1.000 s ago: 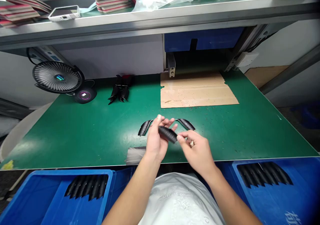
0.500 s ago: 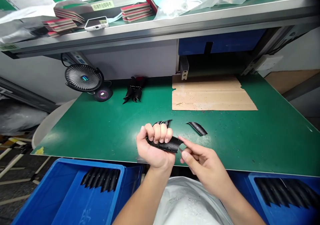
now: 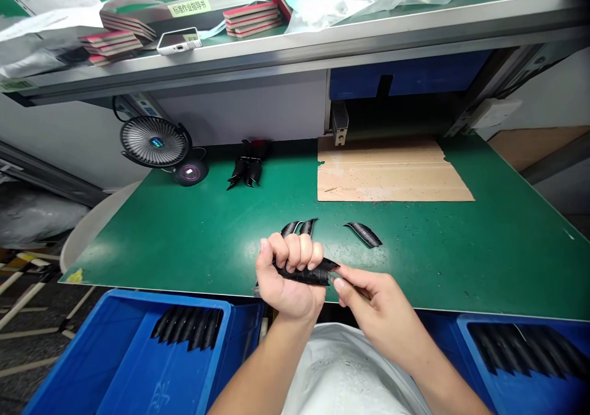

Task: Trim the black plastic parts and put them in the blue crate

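My left hand [image 3: 288, 276] is closed in a fist round a black curved plastic piece [image 3: 308, 273], held over the near edge of the green table [image 3: 184, 237]. My right hand [image 3: 369, 301] pinches the right tip of that same piece with thumb and forefinger. Just beyond the left fingers lie two similar black pieces [image 3: 299, 227] on the mat. A third black piece [image 3: 364, 234] lies to the right of them.
A cardboard sheet [image 3: 391, 172] lies at the back right. A small fan [image 3: 154, 141] and a pile of black parts [image 3: 246, 168] stand at the back left. Blue bins [image 3: 138, 366] [image 3: 530, 359] with rows of black pieces sit below the table edge. A shelf overhead carries a phone [image 3: 179, 40].
The left hand turned from an open-fingered hold into a fist round the black piece, drawing it towards me. The view swung left. The right fingers closed on the piece's tip.
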Available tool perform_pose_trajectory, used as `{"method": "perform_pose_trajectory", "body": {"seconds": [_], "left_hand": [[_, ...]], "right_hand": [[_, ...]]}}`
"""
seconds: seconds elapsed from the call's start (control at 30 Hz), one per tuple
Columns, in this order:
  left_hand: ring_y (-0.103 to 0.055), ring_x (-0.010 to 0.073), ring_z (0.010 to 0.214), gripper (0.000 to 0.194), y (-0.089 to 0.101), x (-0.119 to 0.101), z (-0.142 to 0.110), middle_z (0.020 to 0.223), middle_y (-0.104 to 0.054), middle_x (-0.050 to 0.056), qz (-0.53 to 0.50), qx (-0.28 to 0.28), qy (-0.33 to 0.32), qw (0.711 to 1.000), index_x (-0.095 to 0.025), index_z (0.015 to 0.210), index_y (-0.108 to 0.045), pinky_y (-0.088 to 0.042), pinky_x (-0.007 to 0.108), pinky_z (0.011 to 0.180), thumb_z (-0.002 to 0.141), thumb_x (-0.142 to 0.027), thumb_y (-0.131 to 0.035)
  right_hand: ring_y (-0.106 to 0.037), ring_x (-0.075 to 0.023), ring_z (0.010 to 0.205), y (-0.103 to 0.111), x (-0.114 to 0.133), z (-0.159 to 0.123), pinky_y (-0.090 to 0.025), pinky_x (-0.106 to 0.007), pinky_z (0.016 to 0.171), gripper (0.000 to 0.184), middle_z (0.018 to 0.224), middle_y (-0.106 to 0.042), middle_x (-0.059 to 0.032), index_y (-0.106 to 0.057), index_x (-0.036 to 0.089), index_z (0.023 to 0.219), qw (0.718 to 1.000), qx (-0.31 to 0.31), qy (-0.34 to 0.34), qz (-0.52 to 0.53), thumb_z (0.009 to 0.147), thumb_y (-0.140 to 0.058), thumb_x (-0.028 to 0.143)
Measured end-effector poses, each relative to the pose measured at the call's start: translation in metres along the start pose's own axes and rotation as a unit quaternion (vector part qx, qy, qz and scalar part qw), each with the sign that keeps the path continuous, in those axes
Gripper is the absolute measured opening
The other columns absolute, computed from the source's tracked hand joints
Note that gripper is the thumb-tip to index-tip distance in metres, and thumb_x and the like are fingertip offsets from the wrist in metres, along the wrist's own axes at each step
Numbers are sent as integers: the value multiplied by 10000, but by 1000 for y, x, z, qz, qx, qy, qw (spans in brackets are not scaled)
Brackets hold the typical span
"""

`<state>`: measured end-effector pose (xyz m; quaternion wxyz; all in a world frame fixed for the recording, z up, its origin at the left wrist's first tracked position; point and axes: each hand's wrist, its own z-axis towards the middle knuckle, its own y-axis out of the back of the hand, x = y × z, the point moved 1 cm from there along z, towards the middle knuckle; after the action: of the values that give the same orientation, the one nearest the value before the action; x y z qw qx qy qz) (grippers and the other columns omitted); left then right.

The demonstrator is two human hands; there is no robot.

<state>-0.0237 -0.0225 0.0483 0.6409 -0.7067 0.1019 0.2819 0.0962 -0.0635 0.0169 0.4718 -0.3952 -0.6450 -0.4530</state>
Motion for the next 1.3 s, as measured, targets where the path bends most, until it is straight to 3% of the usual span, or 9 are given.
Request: {"method": "perform_pose_trajectory", "body": {"seconds": [0.27,0.43,0.53,0.63,0.73,0.9,0.97,1.13,1.3], "left_hand": [[-119,86,434,497,-2,3,-1,492,-83,-57,10,-36,5,999,-181,544,-162,-211,218,410,846,-397,-492],[-133,83,431,477,-1,7,1,491,-87,-59,-3,-62,14,998,-183,547,-166,-213,213,412,856,-377,-473],[-145,82,427,466,3,11,4,485,-93,-61,-14,-79,21,997,-185,548,-173,-214,211,412,855,-366,-472],[-151,79,422,458,9,14,9,481,-92,-65,-28,-103,32,994,-187,551,-176,-218,207,412,838,-348,-494],[-153,74,418,449,12,15,13,480,-92,-69,-43,-125,51,990,-187,553,-174,-219,199,412,825,-327,-503],[-161,73,415,437,12,15,15,472,-103,-69,-56,-129,60,988,-188,553,-181,-221,200,412,823,-317,-498],[-165,73,413,434,13,15,14,470,-104,-69,-59,-126,61,988,-188,552,-184,-227,198,413,823,-316,-499],[-182,72,405,435,14,16,13,465,-109,-71,-61,-115,71,989,-191,556,-188,-234,194,410,816,-323,-510],[-257,62,411,415,32,38,16,477,-179,-82,-7,-69,144,987,-195,593,-249,-305,187,447,821,-399,-529]], "right_hand": [[-382,-116,545,0,-2,-3,-287,-264,520,277,616,-431,31,-543,198,717,989,-52,72,-118,944,-414,293],[-446,-123,544,-1,-9,-7,-319,-266,532,214,653,-487,25,-603,222,923,973,-72,101,-193,945,-391,227],[-504,-132,579,-2,-14,-9,-323,-272,534,255,714,-540,17,-594,226,1074,946,-100,129,-280,922,-402,156],[-534,-144,619,-4,-18,-10,-317,-287,538,306,755,-583,-3,-594,182,1130,894,-150,190,-377,900,-413,90],[-542,-151,661,-5,-20,-11,-355,-283,591,342,785,-614,-27,-578,145,1193,863,-200,253,-389,896,-433,59],[-571,-125,709,-3,-24,-9,-447,-237,646,306,859,-626,-27,-583,203,1214,961,-168,172,-135,928,-480,163],[-596,-128,761,-2,-25,-9,-476,-229,690,269,891,-637,-20,-610,237,1176,980,-150,120,-43,929,-503,222],[-615,-154,802,-4,-23,-11,-496,-247,708,230,908,-657,-20,-650,255,1106,982,-169,79,35,903,-550,300],[-619,-172,785,-3,-38,-1,-479,-255,710,227,904,-680,-23,-676,230,993,977,-203,36,-53,841,-611,386]]}}
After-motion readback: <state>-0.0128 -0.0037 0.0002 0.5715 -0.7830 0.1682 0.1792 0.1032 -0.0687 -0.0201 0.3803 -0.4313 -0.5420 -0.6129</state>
